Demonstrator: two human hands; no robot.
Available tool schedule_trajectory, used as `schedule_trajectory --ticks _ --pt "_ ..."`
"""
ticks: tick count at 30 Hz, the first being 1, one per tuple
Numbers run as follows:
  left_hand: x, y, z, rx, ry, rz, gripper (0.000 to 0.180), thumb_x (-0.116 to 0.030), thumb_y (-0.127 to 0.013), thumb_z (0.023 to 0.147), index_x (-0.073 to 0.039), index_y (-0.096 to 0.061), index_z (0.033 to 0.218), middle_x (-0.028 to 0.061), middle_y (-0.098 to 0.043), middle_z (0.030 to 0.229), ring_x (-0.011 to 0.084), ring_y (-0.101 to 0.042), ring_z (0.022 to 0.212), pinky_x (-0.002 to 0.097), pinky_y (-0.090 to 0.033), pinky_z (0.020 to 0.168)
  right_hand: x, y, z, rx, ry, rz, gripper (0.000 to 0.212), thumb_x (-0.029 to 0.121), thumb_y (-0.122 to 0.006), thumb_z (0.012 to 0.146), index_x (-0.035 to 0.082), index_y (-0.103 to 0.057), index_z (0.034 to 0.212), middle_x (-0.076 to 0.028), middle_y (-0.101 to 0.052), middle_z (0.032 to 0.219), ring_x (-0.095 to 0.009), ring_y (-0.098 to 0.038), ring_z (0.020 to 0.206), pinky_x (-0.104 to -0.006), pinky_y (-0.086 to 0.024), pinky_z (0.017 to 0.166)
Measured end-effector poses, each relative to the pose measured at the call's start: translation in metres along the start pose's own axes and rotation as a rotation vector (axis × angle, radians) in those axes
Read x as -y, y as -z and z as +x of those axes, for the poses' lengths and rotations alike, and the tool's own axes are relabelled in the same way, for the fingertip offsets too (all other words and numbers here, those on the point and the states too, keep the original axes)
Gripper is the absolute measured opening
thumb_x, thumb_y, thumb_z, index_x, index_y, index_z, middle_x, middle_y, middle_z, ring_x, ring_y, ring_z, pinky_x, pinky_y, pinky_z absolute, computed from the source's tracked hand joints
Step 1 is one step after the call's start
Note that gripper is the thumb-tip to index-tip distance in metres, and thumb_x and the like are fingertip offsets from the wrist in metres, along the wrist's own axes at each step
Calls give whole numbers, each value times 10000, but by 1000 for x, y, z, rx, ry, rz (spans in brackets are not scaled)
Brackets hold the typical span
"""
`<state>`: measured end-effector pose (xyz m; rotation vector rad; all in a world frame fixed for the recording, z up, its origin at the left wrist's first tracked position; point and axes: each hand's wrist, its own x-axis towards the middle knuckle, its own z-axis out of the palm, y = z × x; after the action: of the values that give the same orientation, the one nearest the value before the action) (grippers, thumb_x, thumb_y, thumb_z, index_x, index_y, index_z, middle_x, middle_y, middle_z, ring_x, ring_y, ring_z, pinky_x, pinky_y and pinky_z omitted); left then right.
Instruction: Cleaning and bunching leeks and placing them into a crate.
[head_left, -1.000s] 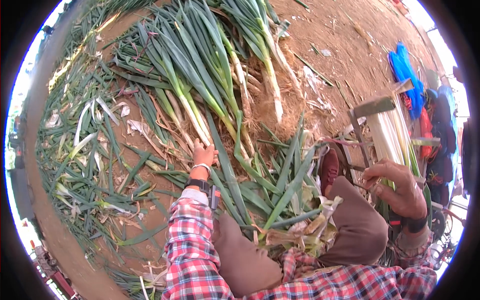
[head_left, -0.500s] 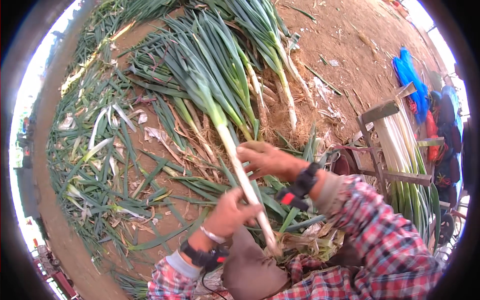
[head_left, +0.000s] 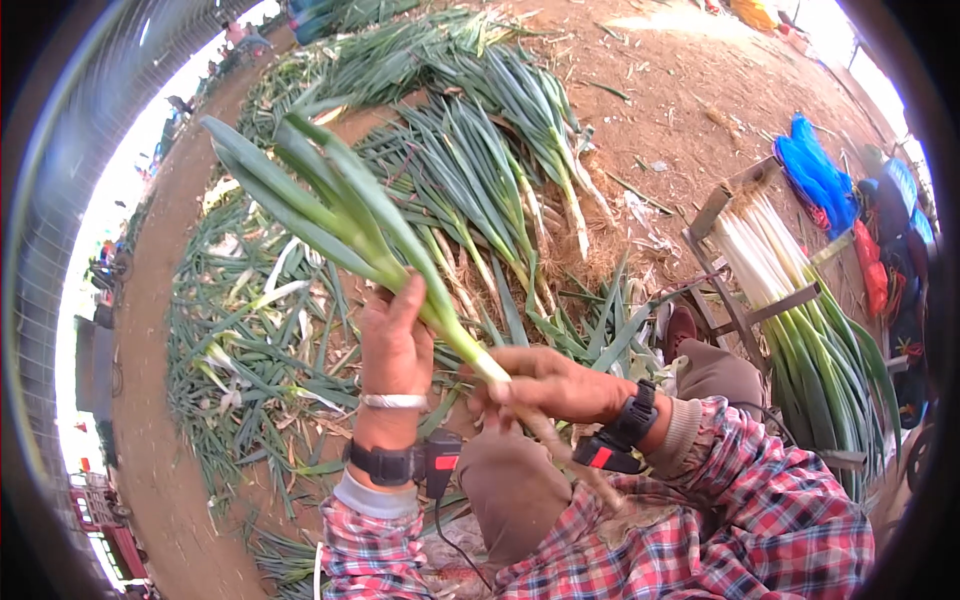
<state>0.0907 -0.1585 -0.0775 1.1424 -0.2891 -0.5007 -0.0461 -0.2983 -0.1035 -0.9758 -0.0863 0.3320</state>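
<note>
Leek (head_left: 441, 314) closer, leaf scraps (head_left: 255, 350) behind

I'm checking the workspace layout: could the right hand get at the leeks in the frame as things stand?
Likely yes, though the right hand is occupied holding a single leek; the frame stands on that side, and its stacked leeks show largely uncovered.

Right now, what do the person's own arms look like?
Both plaid sleeves are red, white and blue, with greyish cuffs. There are black wrist straps, each with a black box marked in red. The left side also has a whitish bracelet and a thin dark cable.
</note>
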Motion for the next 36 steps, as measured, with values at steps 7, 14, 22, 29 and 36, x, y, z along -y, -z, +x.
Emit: schedule_trajectory --ticks 7,14,22,29,36 --pt "-23 -56 -71 -99 -158 464 296 -163 -691 857 34 -595 1056 61 -649 923 92 -588 777 241 -480 672 8 -42 -11 -307 274 89 265 182 -710 841 56 -533 993 -1 -560 919 -80 -539 816 -240 -439 704" --pt "-27 -88 -120 37 -218 546 274 -221 -682 878 12 -602 1000 52 -643 873 97 -574 751 269 -481 674 8 -54 -72 -251 382 180 144 122 -633 890 76 -517 960 18 -554 886 -57 -527 762 -215 -436 674" --pt "-39 -101 -128 136 -379 656 261 -234 -645 907 4 -604 1005 26 -612 812 80 -531 664 237 -443 576 -20 -34 -93 -636 462 -670 202 142 -662 833 -4 -537 896 -58 -548 768 -145 -562 708 -321 -437 598" --pt "-100 -86 -130 39 -402 451 270 -265 -615 933 -19 -572 1034 34 -589 957 83 -551 765 219 -470 646 -148 81 -168 -588 -153 -1482 252 198 -629 801 1 -571 945 -233 -598 863 -422 -583 856 -460 -482 731" --pt "-75 -90 -142 23 -331 385 254 -189 -671 886 -20 -584 1055 29 -591 882 83 -550 747 222 -455 657 9 -74 -105 -245 720 -461 313 133 -673 880 5 -555 1140 -20 -597 992 -107 -546 894 -289 -464 773"
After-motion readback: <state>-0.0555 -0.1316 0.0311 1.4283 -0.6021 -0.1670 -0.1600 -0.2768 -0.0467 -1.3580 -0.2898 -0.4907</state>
